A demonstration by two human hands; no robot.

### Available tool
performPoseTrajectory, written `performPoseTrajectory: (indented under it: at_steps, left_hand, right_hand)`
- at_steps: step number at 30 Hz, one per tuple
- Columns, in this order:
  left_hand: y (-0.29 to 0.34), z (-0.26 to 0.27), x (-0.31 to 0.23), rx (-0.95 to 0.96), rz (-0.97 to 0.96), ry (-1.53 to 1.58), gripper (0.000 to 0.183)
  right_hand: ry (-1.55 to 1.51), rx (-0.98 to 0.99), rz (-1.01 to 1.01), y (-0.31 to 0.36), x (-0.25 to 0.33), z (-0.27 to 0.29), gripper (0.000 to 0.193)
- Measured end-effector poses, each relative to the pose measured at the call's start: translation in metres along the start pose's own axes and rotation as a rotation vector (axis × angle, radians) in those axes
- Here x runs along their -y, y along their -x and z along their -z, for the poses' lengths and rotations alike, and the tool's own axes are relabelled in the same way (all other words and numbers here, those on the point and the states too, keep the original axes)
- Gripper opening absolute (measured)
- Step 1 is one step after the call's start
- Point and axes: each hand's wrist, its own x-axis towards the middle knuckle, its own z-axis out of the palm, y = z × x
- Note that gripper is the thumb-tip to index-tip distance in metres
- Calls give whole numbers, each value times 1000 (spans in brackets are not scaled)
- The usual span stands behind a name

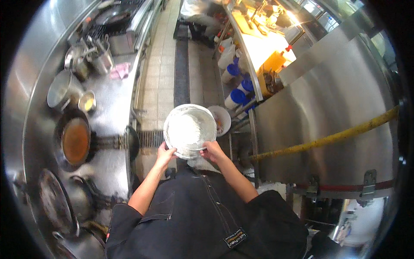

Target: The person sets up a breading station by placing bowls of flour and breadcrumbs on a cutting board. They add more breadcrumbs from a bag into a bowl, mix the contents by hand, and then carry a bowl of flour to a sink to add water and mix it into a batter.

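A round silver metal bowl is held up over the tiled floor, in front of the worker's black top. A bright white mass lies inside; I can't tell powder from paste. The bare left hand and bare right hand close on opposite sides of the near rim, probably because 2 grips steady so wide a vessel. Just beyond, rightward, a round white bucket is partly hidden by the bowl. At left, a stainless-steel counter carries a dark round pan with a brown inside. At right, white tubs with blue lids sit below a brightly lit worktop, perhaps to save space.
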Motion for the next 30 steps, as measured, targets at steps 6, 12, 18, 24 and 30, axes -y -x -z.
performPoseTrajectory:
  at_steps: [6,12,18,24,30]
  left_hand:
    - [-109,6,-48,129,8,-1,65]
    - [-164,-26,-124,141,-2,-170,52]
    - [-256,-28,-119,166,-56,-71,60]
    - [-289,-68,-143,208,78,-128,55]
    - [-341,-94,-168,312,191,-253,49]
  right_hand:
    - [-42,48,1,-82,54,4,38]
    - [-73,-29,50,-129,113,1,41]
    - [-158,-83,92,-168,134,-3,38]
    - [-271,-204,49,-206,151,8,38]
    - [-473,-397,63,-230,159,6,34]
